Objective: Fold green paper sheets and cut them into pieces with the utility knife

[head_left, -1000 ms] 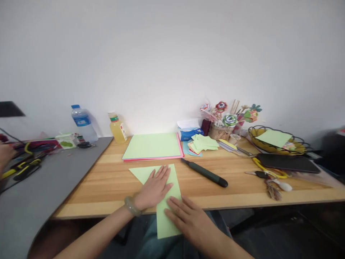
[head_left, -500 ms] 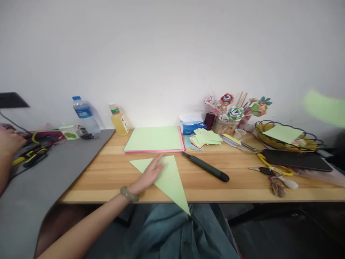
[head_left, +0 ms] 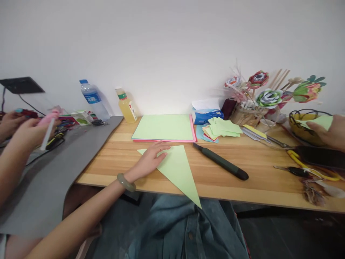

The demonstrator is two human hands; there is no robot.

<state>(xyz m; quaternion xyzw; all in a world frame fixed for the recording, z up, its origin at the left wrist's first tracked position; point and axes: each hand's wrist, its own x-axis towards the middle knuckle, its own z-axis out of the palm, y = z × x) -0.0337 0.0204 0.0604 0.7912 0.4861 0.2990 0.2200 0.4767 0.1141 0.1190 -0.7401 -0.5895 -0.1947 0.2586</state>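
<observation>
A green paper triangle lies on the wooden table, one tip hanging over the front edge. My left hand rests flat on its upper left part with the fingers spread. At the right edge, my right hand has its fingers on a piece of green paper at the basket. Behind the triangle is a stack of coloured sheets, green on top. To the right of the triangle lies a dark green pen-like tool.
Green paper pieces, a vase of paper flowers, a phone and keys lie to the right. A juice bottle and a water bottle stand at the back left. Another person's hands hold a pink item.
The view has shifted. My right hand has come into sight at the basket, where the blurred green paper was in the air before. The other person's hands now show more, with a pink item.
</observation>
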